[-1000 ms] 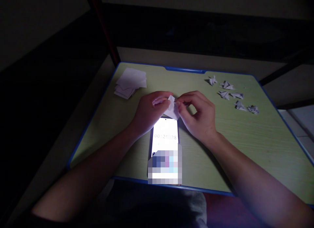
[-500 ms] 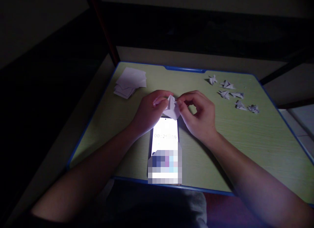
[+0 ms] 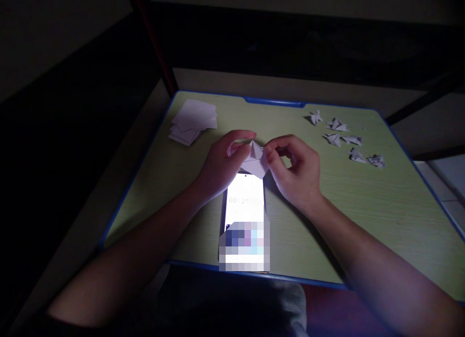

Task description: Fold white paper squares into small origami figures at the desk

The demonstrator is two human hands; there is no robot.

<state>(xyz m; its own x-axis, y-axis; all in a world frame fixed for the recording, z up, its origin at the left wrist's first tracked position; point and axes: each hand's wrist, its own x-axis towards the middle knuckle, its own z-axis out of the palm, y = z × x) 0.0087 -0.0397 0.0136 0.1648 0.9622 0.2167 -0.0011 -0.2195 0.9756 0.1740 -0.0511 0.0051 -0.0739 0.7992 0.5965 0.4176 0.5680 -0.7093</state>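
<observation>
A small white folded paper (image 3: 256,163), with a pointed flap at its top, is held up between my two hands over the far end of a lit phone (image 3: 244,191). My left hand (image 3: 227,155) grips its left side, thumb in front and the index finger raised away behind the top. On the right edge, thumb and index finger of my right hand (image 3: 296,165) pinch the paper. The back of the paper and some of my fingertips are hidden. Digits of a timer show on the phone's screen; its lower part is blurred out.
A stack of white paper sheets (image 3: 196,116) lies at the table's far left. Several small folded paper figures (image 3: 337,124) lie at the far right. The pale green table (image 3: 363,206) has a blue rim with a raised blue handle (image 3: 274,102) at the back.
The paper's top flap looks wider and lower, and the sheet tilts slightly to the right. My left index finger has lifted a little. Both hands stay in nearly the same place.
</observation>
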